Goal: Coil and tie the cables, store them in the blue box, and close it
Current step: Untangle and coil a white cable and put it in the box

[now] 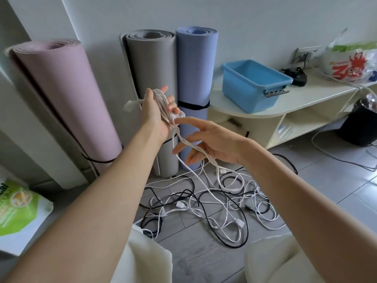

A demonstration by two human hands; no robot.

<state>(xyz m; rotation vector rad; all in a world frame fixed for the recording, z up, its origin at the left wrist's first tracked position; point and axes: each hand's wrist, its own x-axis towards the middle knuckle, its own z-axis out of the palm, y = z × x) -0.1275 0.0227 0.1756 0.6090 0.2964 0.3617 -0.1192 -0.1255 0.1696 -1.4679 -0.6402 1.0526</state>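
The plug end [129, 105] sticking out behind the left hand [157, 111] is smeared by motion blur, so its type cannot be told. The white cable [163, 103] coils pass behind that hand's palm, hiding how many loops there are. In the cable tangle [204, 203] on the floor, separate cables cannot be counted. The printed bag [350, 64] and the black bin [361, 123] are cut off by the right edge; the green bag [18, 209] by the left. The blue box [255, 82] shows no contents behind its near wall.

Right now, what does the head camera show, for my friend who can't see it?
The left hand holds a coiled white cable while the right hand guides its loose end. Tangled cables cover the floor; an open blue box waits.
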